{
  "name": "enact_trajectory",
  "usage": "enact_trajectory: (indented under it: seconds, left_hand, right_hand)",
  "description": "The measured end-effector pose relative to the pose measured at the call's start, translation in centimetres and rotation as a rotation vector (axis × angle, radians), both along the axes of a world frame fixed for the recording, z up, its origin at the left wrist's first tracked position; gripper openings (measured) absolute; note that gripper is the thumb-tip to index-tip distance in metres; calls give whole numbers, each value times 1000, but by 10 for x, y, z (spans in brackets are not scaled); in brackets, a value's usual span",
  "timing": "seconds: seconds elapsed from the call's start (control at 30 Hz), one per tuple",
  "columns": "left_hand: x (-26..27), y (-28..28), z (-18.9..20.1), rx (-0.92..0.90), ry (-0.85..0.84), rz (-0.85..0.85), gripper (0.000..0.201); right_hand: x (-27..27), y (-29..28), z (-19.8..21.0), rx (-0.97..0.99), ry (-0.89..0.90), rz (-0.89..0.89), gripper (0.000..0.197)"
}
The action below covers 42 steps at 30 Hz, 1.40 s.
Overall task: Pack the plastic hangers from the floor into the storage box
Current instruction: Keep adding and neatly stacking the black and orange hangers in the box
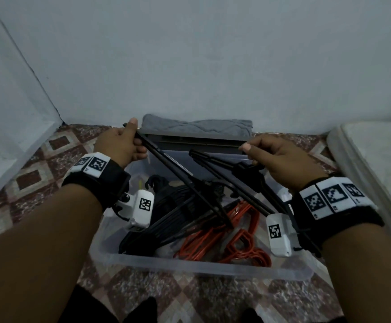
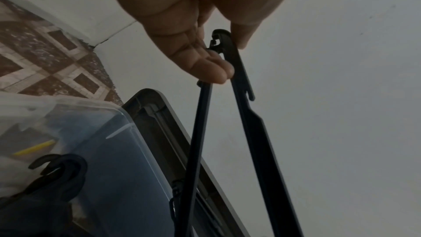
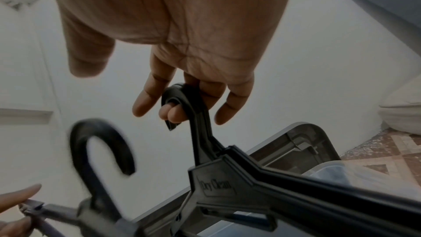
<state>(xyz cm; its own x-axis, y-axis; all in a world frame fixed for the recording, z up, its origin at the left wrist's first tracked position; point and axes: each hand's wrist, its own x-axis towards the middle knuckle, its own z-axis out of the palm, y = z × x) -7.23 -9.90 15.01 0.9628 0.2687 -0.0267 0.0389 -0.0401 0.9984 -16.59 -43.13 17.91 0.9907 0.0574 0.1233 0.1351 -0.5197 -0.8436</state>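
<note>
A clear storage box (image 1: 189,266) stands on the floor, with black hangers (image 1: 173,206) and orange hangers (image 1: 243,241) heaped inside. Above it my left hand (image 1: 120,145) pinches the tip of one black hanger (image 1: 173,169); in the left wrist view the thumb and fingers (image 2: 212,68) clamp that tip (image 2: 221,42). My right hand (image 1: 278,159) holds a second black hanger (image 1: 215,160) by its hook, with one finger curled through the hook (image 3: 182,96). The first hanger's hook (image 3: 98,141) shows blurred in the right wrist view.
A grey lid (image 1: 196,142) leans on the wall behind the box, with a folded grey towel (image 1: 196,127) on top. A white padded edge (image 1: 376,159) lies at the right. Patterned floor tiles (image 1: 38,173) surround the box; a wall corner stands at the left.
</note>
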Motion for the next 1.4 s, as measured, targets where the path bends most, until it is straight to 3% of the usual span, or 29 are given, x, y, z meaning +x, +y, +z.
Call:
enact_trajectory:
  seconds: [0.17, 0.27, 0.4, 0.57, 0.8, 0.87, 0.9, 0.97, 1.0, 1.07, 1.1, 1.2, 1.4]
  left_hand:
    - [19, 2, -11, -140, 143, 91, 43]
    - [23, 3, -21, -172, 223, 128, 44]
    - [24, -2, -30, -195, 279, 98, 40]
    - [22, -11, -33, -144, 242, 111, 46]
    - [21, -3, -31, -207, 343, 66, 44]
    - [13, -1, -28, -108, 389, 31, 49]
    - [8, 0, -23, 95, 409, 17, 56]
    - [1, -2, -12, 657, 309, 59, 69]
    - [-6, -10, -3, 799, 149, 53, 69]
    - [-26, -37, 18, 819, -191, -152, 54]
    - [-37, -52, 26, 790, -282, -307, 46]
    - [-61, -86, 29, 792, -317, -634, 40]
    - [-66, -99, 23, 824, -399, -552, 14]
  right_hand:
    - [-5, 6, 8, -30, 8, 49, 53]
    - [-5, 11, 6, 85, 36, 51, 35]
    - [-2, 14, 4, -38, -37, -12, 4]
    - [-1, 18, 3, -8, -18, -7, 19]
    - [-4, 9, 3, -177, -68, -35, 19]
    - [-4, 12, 3, -171, -68, -45, 18]
    - [-4, 15, 3, -169, -69, -49, 17]
    - [-4, 21, 3, -189, -78, -56, 15]
    - [-4, 25, 2, -210, -80, -60, 15]
    - [-4, 32, 2, -251, -67, -54, 15]
    - [-4, 36, 1, -277, -62, -46, 15]
    - [-5, 42, 0, -317, -44, -31, 17]
    - [-5, 36, 3, -235, 11, -27, 10]
